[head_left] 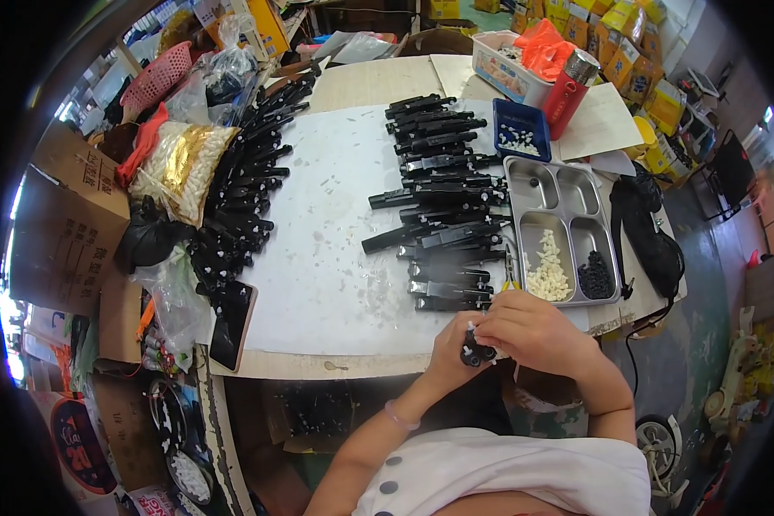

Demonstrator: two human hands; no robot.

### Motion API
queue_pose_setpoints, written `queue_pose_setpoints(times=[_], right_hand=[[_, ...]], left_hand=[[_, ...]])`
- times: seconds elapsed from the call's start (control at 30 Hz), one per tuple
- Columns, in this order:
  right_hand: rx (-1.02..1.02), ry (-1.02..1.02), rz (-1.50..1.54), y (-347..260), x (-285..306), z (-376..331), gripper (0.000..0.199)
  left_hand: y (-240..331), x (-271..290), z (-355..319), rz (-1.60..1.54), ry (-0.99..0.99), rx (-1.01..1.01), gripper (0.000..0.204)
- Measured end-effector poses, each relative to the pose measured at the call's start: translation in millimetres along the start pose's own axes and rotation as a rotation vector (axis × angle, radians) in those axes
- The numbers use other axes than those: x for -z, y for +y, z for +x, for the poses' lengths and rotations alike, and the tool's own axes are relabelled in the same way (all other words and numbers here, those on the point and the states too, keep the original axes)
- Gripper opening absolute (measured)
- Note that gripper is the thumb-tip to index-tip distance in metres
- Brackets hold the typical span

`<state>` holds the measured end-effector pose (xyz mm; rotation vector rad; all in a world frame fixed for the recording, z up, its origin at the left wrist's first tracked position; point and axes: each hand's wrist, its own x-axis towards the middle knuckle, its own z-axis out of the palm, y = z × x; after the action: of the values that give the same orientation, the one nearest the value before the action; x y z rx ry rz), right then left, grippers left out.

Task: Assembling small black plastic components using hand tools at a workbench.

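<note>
A black part (477,354) sits just off the table's near edge, the left hand (450,351) closed around it, apparently to steady it for the right hand (533,331), whose fingers bunch against it; what they pinch cannot be told. The metal tray (579,183) of white pieces (549,273) stands near the right hand, presumably for easy reach; black units (456,234) lie left of it.

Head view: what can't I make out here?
Head view: much of the black part, covered by the left grip and right grip.
Head view: lower end of the yellow-handled tool, hidden by the right grip.
Head view: exact shapes of the white pieces in the blue tray, too small.
</note>
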<state>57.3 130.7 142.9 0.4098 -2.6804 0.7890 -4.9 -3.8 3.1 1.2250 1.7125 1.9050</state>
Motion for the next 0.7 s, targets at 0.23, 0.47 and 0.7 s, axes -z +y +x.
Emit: queue_pose_setpoints(times=[0.23,0.47,0.7], right_hand=[[0.140,-0.449,-0.642,-32.7,25.1,24.5,0.013],[0.394,-0.543,-0.623,-21.9,25.5,27.8,0.015],[0.180,-0.469,-0.603,-30.7,16.6,31.0,0.019]], left_hand=[[-2.4,-1.7,2.4,0.182,-0.009,-0.044,0.061],[-13.3,-4.8,-4.0,0.138,0.057,-0.051,0.052],[-15.2,-7.4,-6.0,0.291,0.003,-0.097,0.052]])
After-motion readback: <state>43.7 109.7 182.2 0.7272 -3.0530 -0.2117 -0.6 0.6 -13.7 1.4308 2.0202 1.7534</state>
